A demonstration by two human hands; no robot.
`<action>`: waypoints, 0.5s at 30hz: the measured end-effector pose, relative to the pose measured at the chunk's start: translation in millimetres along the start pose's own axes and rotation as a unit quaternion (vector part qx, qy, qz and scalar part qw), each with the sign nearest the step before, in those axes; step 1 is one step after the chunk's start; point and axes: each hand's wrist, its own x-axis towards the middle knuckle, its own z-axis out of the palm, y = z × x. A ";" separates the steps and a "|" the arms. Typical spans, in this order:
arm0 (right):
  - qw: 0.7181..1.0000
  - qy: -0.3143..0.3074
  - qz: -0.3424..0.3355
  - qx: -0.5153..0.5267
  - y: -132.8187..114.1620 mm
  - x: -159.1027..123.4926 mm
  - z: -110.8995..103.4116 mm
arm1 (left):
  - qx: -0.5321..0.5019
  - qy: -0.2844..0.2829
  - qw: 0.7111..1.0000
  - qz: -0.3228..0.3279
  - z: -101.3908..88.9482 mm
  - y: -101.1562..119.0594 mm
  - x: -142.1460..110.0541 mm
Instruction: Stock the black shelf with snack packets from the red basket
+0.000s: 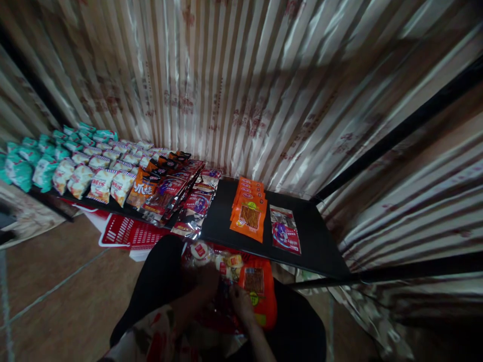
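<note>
On my lap sits a red container [226, 329] with assorted snack packets in it. My left hand [208, 277] reaches into it, dark and blurred, so its fingers do not show clearly. Beside it, my right hand [240, 300] has its fingers curled together over a dark packet [223, 294]; what they grip is hidden. Just right of that hand stands an orange snack packet [260, 286] with a brown window. Small white and yellow packets [228, 264] and a round white-and-red pack [199, 250] lie at the container's far side.
Ahead is a black shelf [317, 241] bearing overlapping orange packets [249, 213] and one red-purple packet [285, 231]. More red packets [196, 203], white bags [101, 183] and green bags [18, 171] line its left part. A red basket [132, 232] stands below. Striped curtain hangs behind.
</note>
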 end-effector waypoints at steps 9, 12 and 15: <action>0.998 0.011 0.045 0.037 -1.6 -1.8 -1.5 | 0.009 -0.024 1.000 -0.015 -25.5 -15.6 -15.2; 0.996 0.022 0.053 0.073 0.1 -0.9 -1.1 | 0.003 -0.007 1.000 -0.018 -35.2 -23.5 -19.0; 0.989 0.036 0.055 0.135 0.1 0.1 -0.7 | -0.010 0.005 1.000 -0.028 -44.6 -27.5 -19.9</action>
